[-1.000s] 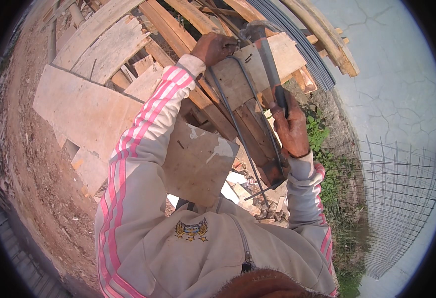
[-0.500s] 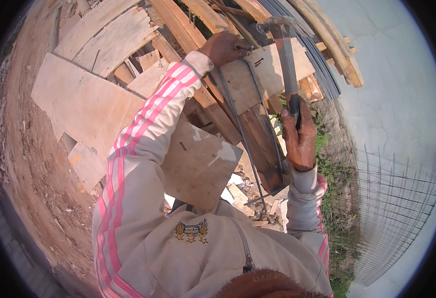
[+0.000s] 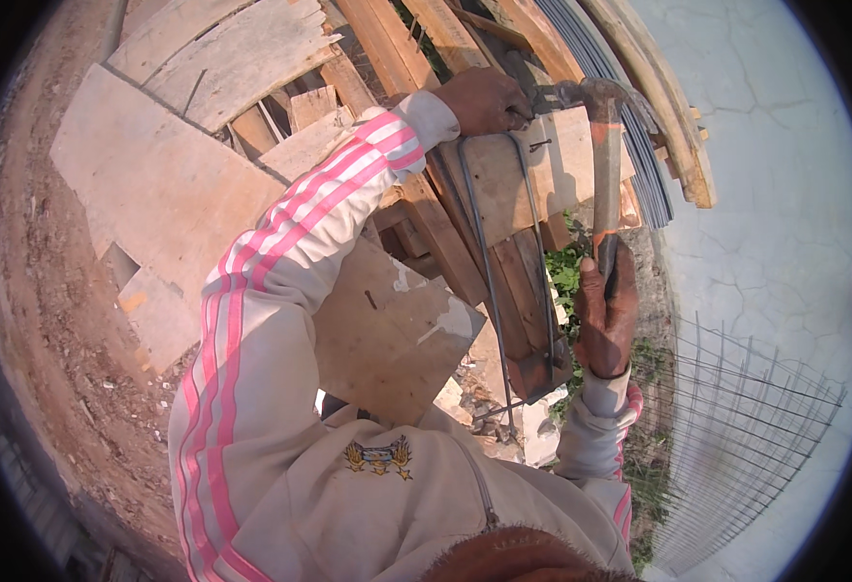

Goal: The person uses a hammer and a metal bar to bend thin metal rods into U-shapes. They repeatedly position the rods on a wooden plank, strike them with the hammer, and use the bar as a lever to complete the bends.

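While the right hand point(image 3: 607, 325) grips the hammer point(image 3: 606, 184) and the left hand point(image 3: 487, 101) curls its fingers closed, contents unclear, the bar point(image 3: 486, 254) is bent; the nail point(image 3: 540, 145) is not flush.

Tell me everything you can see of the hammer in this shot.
The hammer has a metal-looking head with one end pointing toward the left hand and the other curving rightward, perhaps a claw, though blurred. Its long, straight, greyish-brown shaft has orange marks; the lower grip is dark. The right hand holds that grip. The shaft crosses in front of the pale board; whether the head touches anything is unclear.
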A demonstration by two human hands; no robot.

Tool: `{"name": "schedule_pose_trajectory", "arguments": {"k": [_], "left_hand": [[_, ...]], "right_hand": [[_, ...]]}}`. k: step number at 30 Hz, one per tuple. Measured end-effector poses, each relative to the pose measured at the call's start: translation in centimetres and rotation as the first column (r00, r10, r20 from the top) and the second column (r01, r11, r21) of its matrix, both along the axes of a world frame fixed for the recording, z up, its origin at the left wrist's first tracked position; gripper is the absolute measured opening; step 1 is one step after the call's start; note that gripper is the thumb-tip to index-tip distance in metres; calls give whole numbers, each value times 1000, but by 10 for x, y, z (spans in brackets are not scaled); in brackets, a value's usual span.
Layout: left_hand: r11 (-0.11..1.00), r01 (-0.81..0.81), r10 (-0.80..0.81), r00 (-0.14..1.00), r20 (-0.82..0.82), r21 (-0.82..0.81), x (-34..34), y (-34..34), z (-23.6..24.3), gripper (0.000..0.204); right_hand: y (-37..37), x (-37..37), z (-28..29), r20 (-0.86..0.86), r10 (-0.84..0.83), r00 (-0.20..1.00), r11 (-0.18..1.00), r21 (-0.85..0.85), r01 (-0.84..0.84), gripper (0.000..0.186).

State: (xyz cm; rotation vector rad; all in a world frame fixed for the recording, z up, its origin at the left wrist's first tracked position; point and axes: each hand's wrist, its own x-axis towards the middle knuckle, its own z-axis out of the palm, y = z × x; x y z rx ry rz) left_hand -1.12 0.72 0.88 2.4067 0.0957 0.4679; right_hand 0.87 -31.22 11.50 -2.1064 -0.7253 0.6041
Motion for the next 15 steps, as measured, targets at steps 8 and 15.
{"name": "schedule_pose_trajectory", "arguments": {"k": [8,15], "left_hand": [[1000,7,-7,1000,17,20,5,-1,-1,25],[997,-2,-5,996,94,72,6,2,-8,25]], "right_hand": [[-5,10,-13,211,103,972,993,-82,-88,46],[-3,0,-3,209,-37,977,996,87,19,41]]}}
